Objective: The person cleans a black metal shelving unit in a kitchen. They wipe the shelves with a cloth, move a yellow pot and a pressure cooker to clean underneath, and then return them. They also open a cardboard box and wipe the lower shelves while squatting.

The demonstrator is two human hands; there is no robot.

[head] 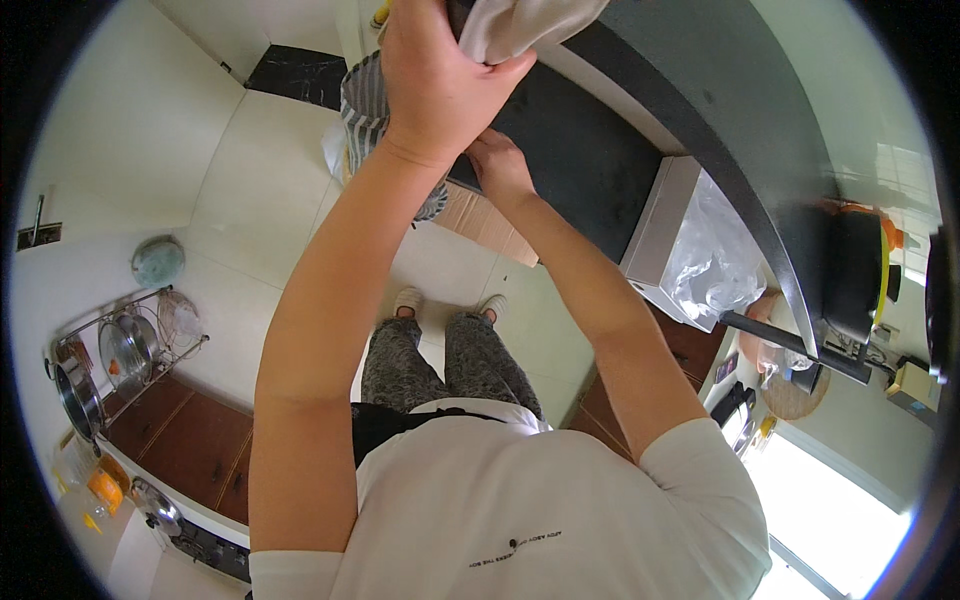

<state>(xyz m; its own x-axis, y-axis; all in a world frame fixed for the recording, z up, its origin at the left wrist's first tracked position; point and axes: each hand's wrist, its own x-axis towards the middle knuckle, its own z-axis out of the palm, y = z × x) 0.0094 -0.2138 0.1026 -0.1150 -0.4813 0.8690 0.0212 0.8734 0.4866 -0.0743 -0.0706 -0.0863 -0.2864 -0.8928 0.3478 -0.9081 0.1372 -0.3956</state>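
My left hand [439,82] is raised at the top of the view and grips a pale beige cloth [532,30], its thumb along the cloth's lower edge. A small dark thing shows beside the fingers, cut off by the frame. My right hand [501,161] is lower, at the left edge of a flat black surface [577,157]. Its fingertips are partly hidden behind my left wrist, so what they hold cannot be told. Just left of both hands is a grey-and-white striped fabric [364,105]. Below the black surface shows a light wood-coloured panel [484,221].
A grey box-like unit [649,217] with clear plastic film [712,247] stands right of my right arm. Farther right hangs a black pan [855,270]. At left, a metal rack [135,330] holds pans and lids above brown cabinets [187,427]. Pale tiles [427,255] cover the floor.
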